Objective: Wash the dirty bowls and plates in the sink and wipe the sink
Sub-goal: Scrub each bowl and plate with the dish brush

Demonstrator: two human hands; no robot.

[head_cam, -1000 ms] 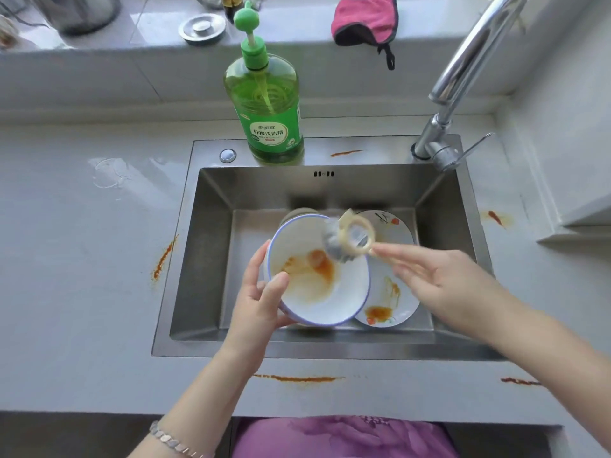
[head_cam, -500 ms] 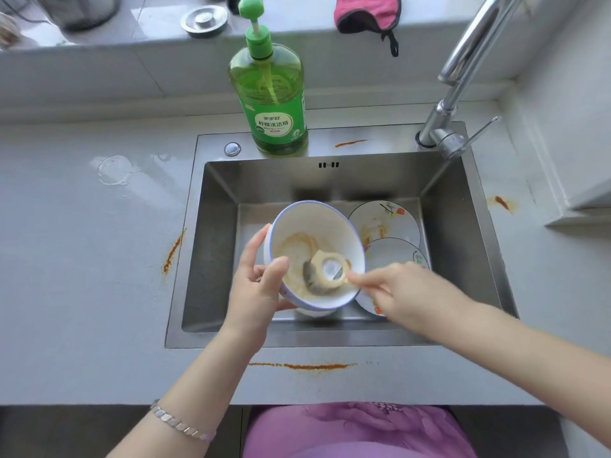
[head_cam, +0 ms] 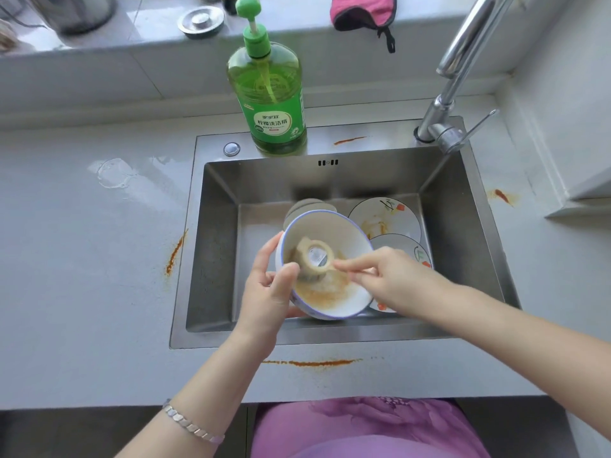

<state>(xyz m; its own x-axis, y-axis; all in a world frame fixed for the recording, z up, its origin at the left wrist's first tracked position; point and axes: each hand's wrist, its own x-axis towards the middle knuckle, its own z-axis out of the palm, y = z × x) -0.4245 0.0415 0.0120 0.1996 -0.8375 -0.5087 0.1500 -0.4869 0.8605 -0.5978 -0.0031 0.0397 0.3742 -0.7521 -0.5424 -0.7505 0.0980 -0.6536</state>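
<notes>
the rectangular stainless-steel sink [head_cam: 215, 242] was a deep, hard, smooth basin with square corners, set in a pale grey counter. on its back ledge stood a tall green plastic pump bottle of detergent [head_cam: 271, 104], well left of the base of a curved chrome tap [head_cam: 456, 71].

2 round white ceramic plates with painted flowers [head_cam: 396, 216] lay overlapping on the basin floor at the right, the farther one streaked with orange sauce. glazed and flat, they looked likely to turn slippery once wet and easiest to lift by the rim.

the white ceramic bowl with a thin blue rim [head_cam: 344, 233] was held tilted above the basin floor, just left of the plates, its inside smeared with pale orange foam. it looked stiff, fairly heavy and breakable. soapy glaze would probably slide in the fingers, so a hold across the rim, thumb inside and fingers behind the wall, seemed safest.

the left hand [head_cam: 267, 292] gripped it that way at the near-left rim. the right hand [head_cam: 393, 279], close to the left but not touching it, pinched the right edge of a small beige ring-shaped scrubber with a grey wire pad [head_cam: 314, 259] that pressed against the bowl's inner wall. the pad looked springy and rough, the ring rigid.
</notes>
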